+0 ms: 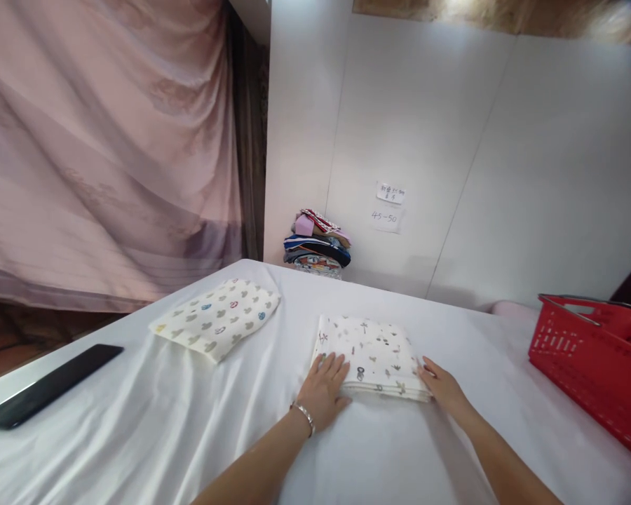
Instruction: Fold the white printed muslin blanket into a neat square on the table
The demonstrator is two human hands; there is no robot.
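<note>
A folded white cloth [373, 358] with small scattered prints lies in front of me, its layers stacked evenly along the near edge. Flat on its left side and near corner rests my left hand [323, 386], fingers outstretched, with a bracelet [303, 416] on the wrist. My right hand [444, 389] touches the right edge of the same cloth with its fingers extended; some of them are out of sight. Farther left lies a second folded cloth [221, 315], white with grey cloud-like shapes and a few coloured ones.
A white sheet [215, 435] with wrinkles covers the table. At the left edge lies a flat black object [52, 386]. A red plastic basket [599, 358] stands on the right. Beyond the table are piled fabrics [318, 242], a pink curtain [110, 140] and a white wall [452, 140].
</note>
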